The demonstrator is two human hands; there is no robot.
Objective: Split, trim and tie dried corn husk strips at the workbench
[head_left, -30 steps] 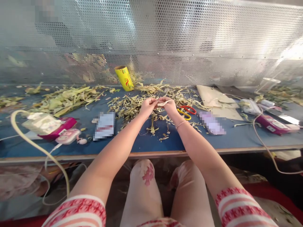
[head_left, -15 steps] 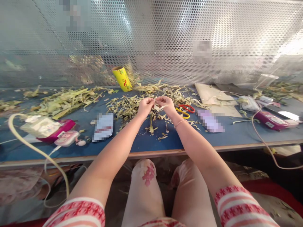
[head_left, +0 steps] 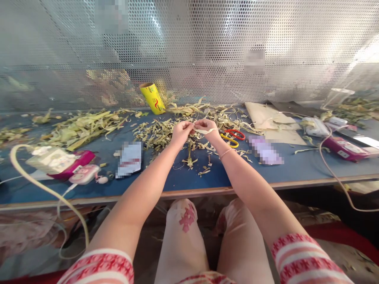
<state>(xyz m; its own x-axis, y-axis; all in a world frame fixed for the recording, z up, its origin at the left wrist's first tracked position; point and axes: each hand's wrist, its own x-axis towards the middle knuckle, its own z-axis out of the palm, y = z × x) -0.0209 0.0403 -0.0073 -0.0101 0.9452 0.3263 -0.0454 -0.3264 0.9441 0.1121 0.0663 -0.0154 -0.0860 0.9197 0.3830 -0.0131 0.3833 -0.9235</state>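
My left hand [head_left: 181,133] and my right hand [head_left: 209,128] meet fingertip to fingertip over a heap of dry, yellow-green leaf scraps [head_left: 155,134]. Both are closed in a pinch on a thin, pale leaf strip [head_left: 205,131], whose loose end lies across the right hand. The fingertips hide most of the part between them. Just right of my right hand, scissors [head_left: 235,134] with one red and one yellow handle rest on the scraps, their blades mostly covered.
A yellow cardboard tube [head_left: 152,98] leans near the perforated metal screen [head_left: 189,51]. Long leaves [head_left: 85,128] lie left on the blue table [head_left: 189,181]. Blurred-out phones [head_left: 129,158] [head_left: 265,150] flank my arms. Cables and magenta packs [head_left: 345,150] sit at both sides.
My hands stay together at nearly the same spot. The pale strip's loose end now lies higher, across the right hand. The camera view has shifted slightly.
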